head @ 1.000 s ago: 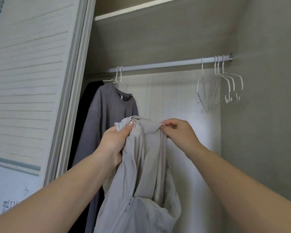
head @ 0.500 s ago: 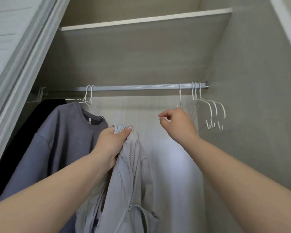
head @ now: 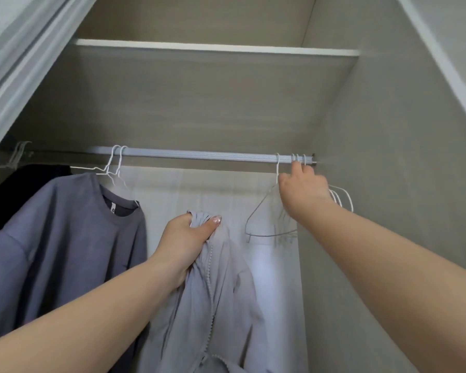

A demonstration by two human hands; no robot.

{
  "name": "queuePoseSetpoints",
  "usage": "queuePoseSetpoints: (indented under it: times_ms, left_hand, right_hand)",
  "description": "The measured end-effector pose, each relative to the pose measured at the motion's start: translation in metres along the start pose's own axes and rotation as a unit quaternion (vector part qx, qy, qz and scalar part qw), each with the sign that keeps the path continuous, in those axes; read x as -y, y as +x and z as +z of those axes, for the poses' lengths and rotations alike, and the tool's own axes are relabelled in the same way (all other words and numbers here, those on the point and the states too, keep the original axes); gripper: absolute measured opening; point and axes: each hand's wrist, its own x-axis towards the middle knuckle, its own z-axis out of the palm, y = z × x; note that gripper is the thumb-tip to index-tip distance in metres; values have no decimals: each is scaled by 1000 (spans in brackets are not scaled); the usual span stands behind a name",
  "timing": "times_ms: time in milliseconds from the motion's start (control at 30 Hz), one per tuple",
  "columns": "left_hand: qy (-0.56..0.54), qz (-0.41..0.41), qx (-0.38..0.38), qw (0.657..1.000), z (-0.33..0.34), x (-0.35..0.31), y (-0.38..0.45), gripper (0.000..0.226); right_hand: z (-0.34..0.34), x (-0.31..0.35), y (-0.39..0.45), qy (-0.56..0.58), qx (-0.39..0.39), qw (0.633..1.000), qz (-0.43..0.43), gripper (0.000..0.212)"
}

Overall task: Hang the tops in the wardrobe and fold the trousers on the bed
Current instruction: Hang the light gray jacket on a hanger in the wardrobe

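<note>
Left hand (head: 184, 239) grips pale zip top (head: 215, 305) by its collar, hanging low-centre; right hand (head: 301, 188), nearer, fingers curled at spare hangers (head: 271, 211) on rail (head: 199, 155), up-right of garment.

Domestic bedroom wardrobe interior: a hanging rail (head: 199, 155) under a fixed shelf (head: 215, 49), white wire hangers (head: 339, 196) at the rail's right end, a hung grey top (head: 65, 238), sliding door (head: 24, 49) at left.
</note>
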Motion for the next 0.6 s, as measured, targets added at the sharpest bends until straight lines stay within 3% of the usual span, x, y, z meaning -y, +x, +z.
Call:
queuePoseSetpoints:
  times_ms: [233,433,600]
  left_hand:
    - [10,16,13,1000,-2,-2,3,40]
    - [11,14,14,1000,-13,-2,3,28]
    - [20,6,17,1000,-23,-2,2,32]
  right_hand:
    - [15,-20,13,-38,44,997,53,36]
    - [30,-15,8,-39,52,998,1,33]
    - [39,-17,8,-119,-9,993,-6,35]
